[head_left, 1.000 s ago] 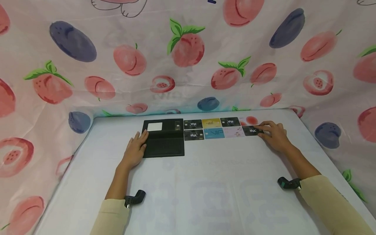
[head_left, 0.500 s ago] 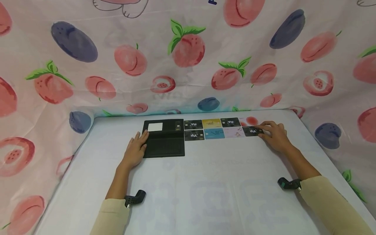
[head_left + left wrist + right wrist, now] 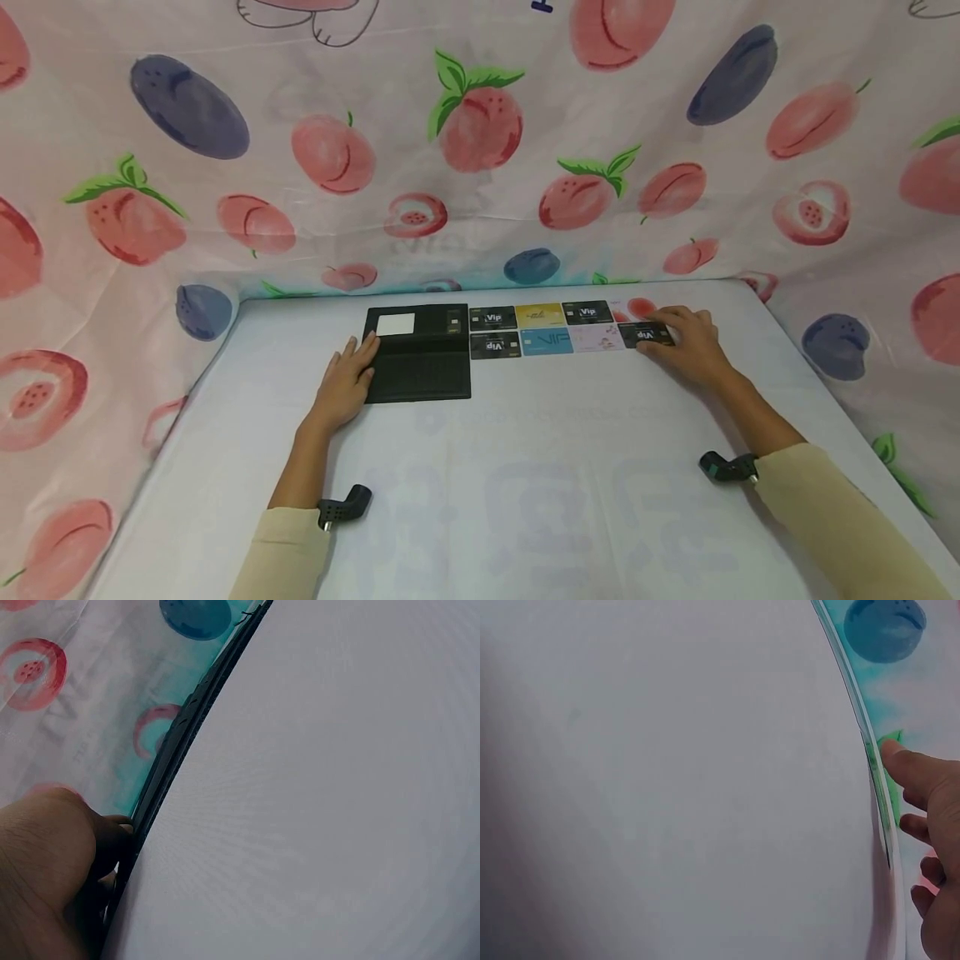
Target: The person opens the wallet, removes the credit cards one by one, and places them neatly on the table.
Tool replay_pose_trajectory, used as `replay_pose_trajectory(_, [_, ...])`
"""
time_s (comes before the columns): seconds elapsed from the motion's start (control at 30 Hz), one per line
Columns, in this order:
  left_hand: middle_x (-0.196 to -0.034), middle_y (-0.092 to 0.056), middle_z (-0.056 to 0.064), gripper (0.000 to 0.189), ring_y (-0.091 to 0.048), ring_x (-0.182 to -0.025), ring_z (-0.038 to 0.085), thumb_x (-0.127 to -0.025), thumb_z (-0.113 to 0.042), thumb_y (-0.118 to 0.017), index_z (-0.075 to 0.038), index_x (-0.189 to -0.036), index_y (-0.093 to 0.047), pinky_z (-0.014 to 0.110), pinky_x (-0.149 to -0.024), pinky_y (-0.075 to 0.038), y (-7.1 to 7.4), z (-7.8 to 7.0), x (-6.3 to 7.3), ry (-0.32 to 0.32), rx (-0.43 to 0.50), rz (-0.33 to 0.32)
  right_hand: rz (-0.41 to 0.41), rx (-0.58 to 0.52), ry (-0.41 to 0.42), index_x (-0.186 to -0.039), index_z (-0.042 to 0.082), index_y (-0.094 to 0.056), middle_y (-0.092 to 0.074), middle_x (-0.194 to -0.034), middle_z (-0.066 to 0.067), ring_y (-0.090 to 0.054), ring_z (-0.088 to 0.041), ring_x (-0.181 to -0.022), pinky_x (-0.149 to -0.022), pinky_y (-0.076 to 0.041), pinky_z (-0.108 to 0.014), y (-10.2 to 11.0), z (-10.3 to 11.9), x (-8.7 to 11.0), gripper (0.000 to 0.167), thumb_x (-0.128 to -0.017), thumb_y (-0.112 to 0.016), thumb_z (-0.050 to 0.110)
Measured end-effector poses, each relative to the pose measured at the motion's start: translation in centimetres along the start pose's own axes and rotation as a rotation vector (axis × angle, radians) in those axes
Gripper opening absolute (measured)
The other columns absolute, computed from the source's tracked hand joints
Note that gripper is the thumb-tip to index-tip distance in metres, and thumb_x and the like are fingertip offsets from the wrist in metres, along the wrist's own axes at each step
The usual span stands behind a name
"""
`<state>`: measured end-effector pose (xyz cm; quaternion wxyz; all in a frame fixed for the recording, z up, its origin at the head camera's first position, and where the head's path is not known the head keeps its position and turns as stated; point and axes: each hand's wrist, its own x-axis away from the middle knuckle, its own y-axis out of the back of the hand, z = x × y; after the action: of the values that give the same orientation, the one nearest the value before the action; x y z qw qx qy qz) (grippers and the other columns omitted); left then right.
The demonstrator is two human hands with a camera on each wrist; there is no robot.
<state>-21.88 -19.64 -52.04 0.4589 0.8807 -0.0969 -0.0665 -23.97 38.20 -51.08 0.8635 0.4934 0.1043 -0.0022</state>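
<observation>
An open black card wallet (image 3: 420,371) lies flat on the white table, a white card (image 3: 395,324) in its upper left part. My left hand (image 3: 345,387) rests on the wallet's left edge with fingers extended. To the right, cards lie in two rows. The near row ends in a black Vip card (image 3: 643,335); my right hand (image 3: 692,346) is at its right end, thumb by the near edge and fingers by the far edge. A peach-print card (image 3: 632,309) lies just beyond. In the right wrist view the fingers (image 3: 915,825) are loosely bent.
Between wallet and right hand lie a gold card (image 3: 540,314), a blue VIP card (image 3: 547,341), a pink card (image 3: 597,337) and several black Vip cards (image 3: 495,317). A fruit-print curtain (image 3: 480,200) hangs behind the table (image 3: 525,500).
My right hand has shifted slightly left over the end of the black Vip card, its thumb now nearer the card's near edge. The card, the wallet and my left hand look unmoved.
</observation>
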Motion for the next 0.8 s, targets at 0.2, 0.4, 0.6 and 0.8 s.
replay_pose_trajectory(0.2, [-0.172, -0.022, 0.014, 0.055, -0.005, -0.160, 0.041, -0.110, -0.007, -0.042, -0.001, -0.164, -0.029, 0.056, -0.128, 0.002, -0.1, 0.1, 0.0, -0.003, 0.006, 0.002, -0.014, -0.008, 0.048, -0.144, 0.002, -0.062, -0.053, -0.145, -0.029, -0.038, -0.045, -0.116, -0.088, -0.030, -0.060, -0.5, 1.3, -0.5, 0.064, -0.092, -0.084, 0.032])
replay_pose_trajectory(0.4, [-0.172, -0.022, 0.015, 0.056, -0.005, -0.160, 0.041, -0.110, -0.008, -0.043, 0.000, -0.164, -0.029, 0.056, -0.128, 0.002, -0.2, 0.2, 0.0, 0.003, 0.001, -0.006, 0.016, 0.013, 0.065, -0.145, 0.004, -0.061, -0.051, -0.150, -0.028, -0.038, -0.047, -0.121, -0.094, -0.030, -0.063, -1.1, 2.6, -1.2, 0.064, -0.093, -0.083, 0.034])
replay_pose_trajectory(0.6, [-0.172, -0.023, 0.015, 0.057, -0.005, -0.160, 0.041, -0.109, -0.008, -0.044, -0.001, -0.164, -0.029, 0.056, -0.128, 0.003, -0.2, 0.2, 0.1, 0.006, -0.003, -0.008, 0.019, -0.001, 0.085, -0.143, 0.004, -0.063, -0.051, -0.149, -0.027, -0.038, -0.045, -0.120, -0.093, -0.030, -0.062, -1.8, 3.2, -1.9, 0.064, -0.091, -0.085, 0.034])
replay_pose_trajectory(0.8, [-0.172, -0.022, 0.015, 0.056, -0.005, -0.160, 0.041, -0.110, -0.008, -0.043, -0.001, -0.164, -0.029, 0.056, -0.128, 0.002, -0.1, 0.1, 0.0, 0.001, 0.000, -0.007, -0.009, -0.021, 0.132, -0.140, 0.004, -0.066, -0.057, -0.142, -0.025, -0.041, -0.042, -0.115, -0.086, -0.030, -0.056, -2.5, 3.7, -2.5, 0.062, -0.089, -0.087, 0.033])
